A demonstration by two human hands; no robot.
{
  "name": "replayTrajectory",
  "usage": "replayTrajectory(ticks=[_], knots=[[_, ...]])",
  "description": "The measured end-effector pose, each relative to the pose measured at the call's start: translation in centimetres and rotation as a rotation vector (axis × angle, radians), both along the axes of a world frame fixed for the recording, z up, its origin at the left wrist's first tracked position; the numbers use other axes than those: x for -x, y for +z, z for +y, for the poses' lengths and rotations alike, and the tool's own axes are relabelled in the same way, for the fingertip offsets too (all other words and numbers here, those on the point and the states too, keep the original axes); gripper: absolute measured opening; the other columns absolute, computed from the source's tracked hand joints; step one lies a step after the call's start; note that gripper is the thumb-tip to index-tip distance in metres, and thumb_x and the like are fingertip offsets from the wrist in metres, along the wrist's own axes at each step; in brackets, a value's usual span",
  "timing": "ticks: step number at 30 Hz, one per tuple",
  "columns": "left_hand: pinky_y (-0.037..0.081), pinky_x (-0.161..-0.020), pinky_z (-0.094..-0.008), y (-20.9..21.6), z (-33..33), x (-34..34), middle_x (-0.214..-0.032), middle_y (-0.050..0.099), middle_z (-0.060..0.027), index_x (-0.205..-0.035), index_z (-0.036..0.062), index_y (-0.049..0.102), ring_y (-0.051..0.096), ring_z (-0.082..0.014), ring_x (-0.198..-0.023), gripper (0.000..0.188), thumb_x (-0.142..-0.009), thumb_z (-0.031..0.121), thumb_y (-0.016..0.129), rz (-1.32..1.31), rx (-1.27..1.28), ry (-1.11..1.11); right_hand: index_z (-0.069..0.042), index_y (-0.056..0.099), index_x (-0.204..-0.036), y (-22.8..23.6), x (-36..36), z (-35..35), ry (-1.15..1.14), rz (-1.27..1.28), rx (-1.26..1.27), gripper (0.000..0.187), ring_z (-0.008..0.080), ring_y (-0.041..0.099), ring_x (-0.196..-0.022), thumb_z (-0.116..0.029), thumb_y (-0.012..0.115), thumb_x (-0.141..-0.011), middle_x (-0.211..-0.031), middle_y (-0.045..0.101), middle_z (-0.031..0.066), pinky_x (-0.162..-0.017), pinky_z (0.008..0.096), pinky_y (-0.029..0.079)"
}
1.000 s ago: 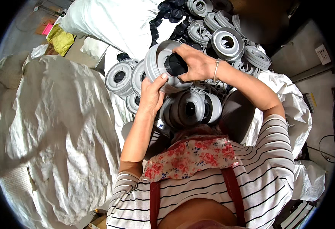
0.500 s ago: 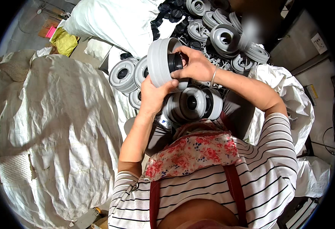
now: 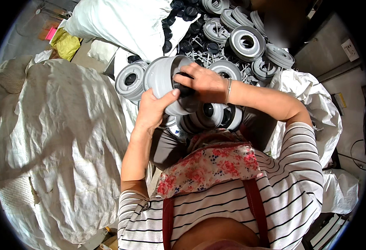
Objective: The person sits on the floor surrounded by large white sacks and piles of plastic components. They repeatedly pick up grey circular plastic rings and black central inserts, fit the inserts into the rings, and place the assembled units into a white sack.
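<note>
My left hand (image 3: pixel 150 109) is closed on the lower left side of a grey round plastic part (image 3: pixel 159 79), its thumb reaching across toward the middle. The part is tilted, with its hollow side facing right. Within that hollow, the fingers of my right hand (image 3: pixel 206 84) wrap round a black ribbed cap (image 3: pixel 182 86); whether the cap is seated in the part is hidden. Just below, in my lap, sit more grey round parts (image 3: pixel 211 118) with black centres. Another grey part (image 3: pixel 129 78) with a black centre stands to the left of the held one.
Ahead lie a heap of grey round parts (image 3: pixel 246 43), black caps (image 3: pixel 190 13) and thin white plastic pieces (image 3: pixel 199 52). A full white sack (image 3: pixel 118 25) leans at the far left. Large white woven sacks (image 3: pixel 62 146) fill the left side; another crumpled sack (image 3: pixel 312 100) lies right.
The grey part has shifted left and slightly down, turning its hollow side more into view. My right hand has turned over the black cap, and my left hand has moved left and down.
</note>
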State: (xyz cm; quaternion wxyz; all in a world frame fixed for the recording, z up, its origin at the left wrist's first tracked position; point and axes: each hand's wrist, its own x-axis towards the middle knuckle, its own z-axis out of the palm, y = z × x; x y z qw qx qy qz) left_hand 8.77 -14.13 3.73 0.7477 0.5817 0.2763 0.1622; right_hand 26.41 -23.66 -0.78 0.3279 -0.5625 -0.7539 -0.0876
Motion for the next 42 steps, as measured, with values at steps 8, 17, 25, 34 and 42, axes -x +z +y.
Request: replayTrajectory(ticks=[8,17,25,34,42], knots=[[0.049,-0.083,-0.0294,0.6,-1.0,0.0,-0.108,0.063,-0.0086,-0.113,-0.0014,0.057,0.061,-0.0135,-0.09,0.042,-0.076,0.01,0.072,0.087,-0.195,-0.004,0.001,0.053,-0.112,1.2,0.6,0.8,-0.096,0.779,0.219,0.054,0.0233,0.064,-0.083,-0.022,0.073,-0.067,-0.094,0.064,0.0155,-0.074,0.0334,0.051],[0.033,-0.104,-0.0371,-3.9,1.0,1.3,-0.13,0.048,-0.0217,-0.136,-0.0014,0.035,0.046,-0.0309,-0.123,0.076,-0.069,0.004,0.07,0.078,-0.933,-0.182,-0.002,0.059,-0.105,-1.0,-0.6,2.7,0.269,1.937,0.702,0.029,0.0096,0.055,-0.056,-0.024,0.046,-0.092,-0.078,0.062,0.0051,-0.051,0.0244,0.044],[0.032,-0.105,-0.0394,-5.1,5.8,2.3,-0.131,0.046,-0.0233,-0.132,-0.002,0.041,0.041,-0.0366,-0.124,0.075,-0.065,0.003,0.074,0.366,-1.337,-0.186,0.004,0.052,-0.116,-10.6,-12.7,3.9,-0.467,-0.012,0.826,0.041,0.0355,0.059,-0.1,-0.016,0.054,-0.08,-0.099,0.063,0.0223,-0.086,0.0416,0.048],[0.039,-0.098,-0.0324,-3.7,4.0,-1.7,-0.123,0.055,-0.0166,-0.12,-0.0026,0.054,0.053,-0.0258,-0.114,0.051,-0.074,0.007,0.072,0.024,-0.686,-0.053,0.003,0.063,-0.095,-12.2,-17.2,2.1,-0.573,-0.009,0.951,0.05,0.0341,0.064,-0.088,-0.032,0.075,-0.061,-0.093,0.064,0.0242,-0.077,0.0371,0.052],[0.044,-0.092,-0.0372,-7.7,1.6,-10.1,-0.112,0.058,-0.0156,-0.119,-0.007,0.047,0.059,-0.0251,-0.101,0.036,-0.087,0.005,0.054,-0.277,0.579,-0.119,0.004,0.063,-0.083,-3.5,-17.4,3.5,-0.22,0.574,0.707,0.056,0.0319,0.061,-0.07,-0.051,0.06,-0.078,-0.071,0.061,0.0201,-0.07,0.0397,0.049]])
